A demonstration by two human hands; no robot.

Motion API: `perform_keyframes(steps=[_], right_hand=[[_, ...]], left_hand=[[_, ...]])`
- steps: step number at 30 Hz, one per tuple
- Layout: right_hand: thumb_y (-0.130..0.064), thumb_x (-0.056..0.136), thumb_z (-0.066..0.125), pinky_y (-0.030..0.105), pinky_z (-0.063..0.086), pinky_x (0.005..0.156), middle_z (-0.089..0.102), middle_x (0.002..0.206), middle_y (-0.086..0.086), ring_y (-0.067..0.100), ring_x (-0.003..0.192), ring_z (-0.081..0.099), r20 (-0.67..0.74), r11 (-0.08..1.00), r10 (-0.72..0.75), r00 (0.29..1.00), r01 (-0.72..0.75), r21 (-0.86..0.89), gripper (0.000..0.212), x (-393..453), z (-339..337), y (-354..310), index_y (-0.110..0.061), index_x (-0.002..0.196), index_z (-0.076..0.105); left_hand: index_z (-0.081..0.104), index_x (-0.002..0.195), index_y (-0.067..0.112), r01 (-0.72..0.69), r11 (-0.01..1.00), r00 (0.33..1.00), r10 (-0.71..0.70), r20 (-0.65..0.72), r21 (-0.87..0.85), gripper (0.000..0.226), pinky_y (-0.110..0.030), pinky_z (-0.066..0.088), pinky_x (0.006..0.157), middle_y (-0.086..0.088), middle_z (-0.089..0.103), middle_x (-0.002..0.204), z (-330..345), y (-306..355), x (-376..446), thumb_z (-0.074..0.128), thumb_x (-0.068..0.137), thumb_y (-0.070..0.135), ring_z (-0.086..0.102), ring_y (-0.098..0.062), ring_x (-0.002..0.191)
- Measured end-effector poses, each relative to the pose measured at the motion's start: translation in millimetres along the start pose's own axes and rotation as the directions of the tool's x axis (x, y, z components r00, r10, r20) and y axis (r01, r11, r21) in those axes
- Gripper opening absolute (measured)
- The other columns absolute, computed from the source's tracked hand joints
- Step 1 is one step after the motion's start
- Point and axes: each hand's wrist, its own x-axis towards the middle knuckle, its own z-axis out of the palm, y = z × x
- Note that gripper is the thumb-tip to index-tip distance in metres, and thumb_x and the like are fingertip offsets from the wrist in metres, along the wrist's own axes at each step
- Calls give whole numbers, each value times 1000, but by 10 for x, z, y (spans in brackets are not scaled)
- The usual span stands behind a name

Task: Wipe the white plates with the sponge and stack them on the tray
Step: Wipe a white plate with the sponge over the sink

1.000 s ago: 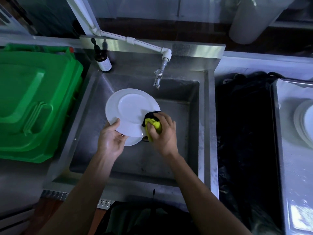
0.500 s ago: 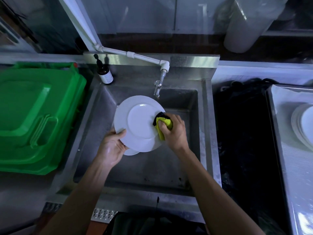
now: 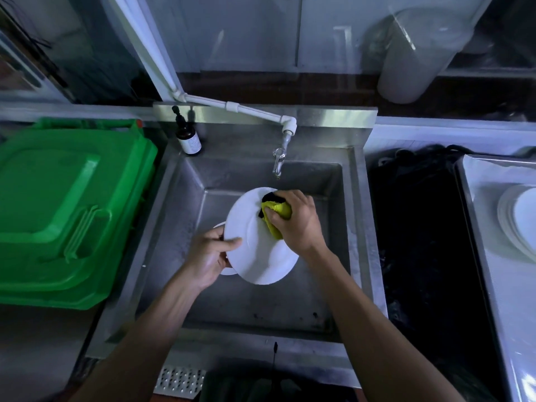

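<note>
While the left hand [image 3: 210,253] pinches the near-left rim of a tilted white plate [image 3: 258,248], thumb on the upper face and fingers curled underneath, the right hand [image 3: 298,224] is closed around a yellow sponge [image 3: 277,211] with a dark backing and presses it against the plate's far-right part, above the middle of the sink [image 3: 185,227]. The chief risk, as I judge it, is the plate slipping: it is held at one edge only, at an angle, and the scrubbing force falls on the side opposite that grip, so a hard stroke could lever it out of the fingers. It would then drop onto the second plate [image 3: 224,269], whose edge peeks out just below it and behind the left hand, or onto the steel floor of the basin, and chip. A wet rim would make this likelier, though no water runs from the tap [image 3: 278,161] at the sink's back edge. The carry to the tray [image 3: 490,227] on the right is another hazard, since a dark bin [image 3: 417,242] lies between sink and tray. On that tray, at its right side, plates already stacked [image 3: 519,224] are partly cut off by the frame. A brown pump bottle [image 3: 188,137] stands at the sink's back-left corner, and a green lidded bin [image 3: 63,207] sits just left of the sink. The room is dim, with glass panels behind.
</note>
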Motion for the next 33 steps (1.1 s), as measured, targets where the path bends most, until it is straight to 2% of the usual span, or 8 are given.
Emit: perform_keyframes(steps=[5, 10, 19, 22, 25, 27, 30, 33], right_hand=[[-34, 82, 75, 43, 47, 91, 64, 112, -8, 20, 107, 49, -61, 996, -63, 996, 59, -65, 32, -100, 95, -202, -24, 112, 69], [-30, 79, 78, 43, 49, 86, 66, 108, -9, 21, 104, 52, -112, 992, -78, 991, 66, -108, 30, -231, 146, -325, -21, 107, 71], [-24, 77, 80, 48, 51, 76, 68, 103, 0, 28, 98, 56, -260, 962, -87, 962, 13, -274, 28, -513, -86, -302, -15, 103, 73], [-26, 78, 79, 49, 50, 79, 67, 107, 1, 28, 101, 56, -268, 940, -77, 960, -20, -342, 34, -655, -290, -243, -15, 110, 72], [-27, 77, 80, 51, 50, 83, 66, 112, 0, 27, 106, 55, -291, 916, -42, 956, -80, -393, 43, -808, -543, -139, -19, 118, 72], [-26, 76, 81, 51, 51, 82, 65, 110, -2, 26, 105, 55, -333, 909, -32, 942, -111, -401, 40, -912, -720, -30, -21, 115, 73], [-27, 76, 82, 50, 51, 82, 64, 109, -5, 24, 104, 54, -391, 905, -23, 920, -147, -400, 36, -1058, -1009, 165, -22, 111, 73], [-30, 76, 82, 49, 52, 80, 63, 108, -6, 23, 101, 53, -440, 895, -33, 897, -169, -413, 38, -1193, -1349, 407, -24, 112, 72]], left_hand=[[70, 110, 2, -4, 998, 1000, 2, 31, 66, 41, -47, 50, 78, -21, 71, 105, -44, 122, 21, 71, 70, 10, 67, -35, 93], [75, 93, 14, -88, 966, 995, 75, 60, 244, 21, -37, 56, 66, -5, 78, 88, -41, 190, 130, 66, 89, -5, 71, -25, 84], [75, 96, 20, -277, 779, 954, 154, 256, 562, 18, -34, 51, 76, 2, 77, 94, 91, 292, 318, 63, 89, 10, 71, -22, 94], [66, 86, 15, -409, 604, 909, 207, 361, 684, 7, -31, 42, 66, -5, 71, 82, 251, 367, 360, 61, 88, 12, 64, -23, 78], [49, 69, 26, -556, 371, 830, 284, 479, 744, 28, -31, 33, 56, 6, 47, 59, 487, 419, 342, 61, 89, 11, 48, -18, 60], [50, 75, 28, -633, 247, 769, 309, 560, 734, 27, -32, 31, 55, 7, 43, 58, 664, 411, 332, 61, 90, 8, 47, -22, 60], [72, 108, 32, -705, 40, 672, 356, 649, 708, 35, -31, 36, 58, -2, 69, 79, 956, 396, 323, 62, 90, 5, 64, -32, 78], [71, 126, 29, -755, -58, 602, 335, 725, 653, 47, -35, 53, 77, -1, 77, 111, 1352, 400, 384, 59, 90, 0, 69, -33, 100]])
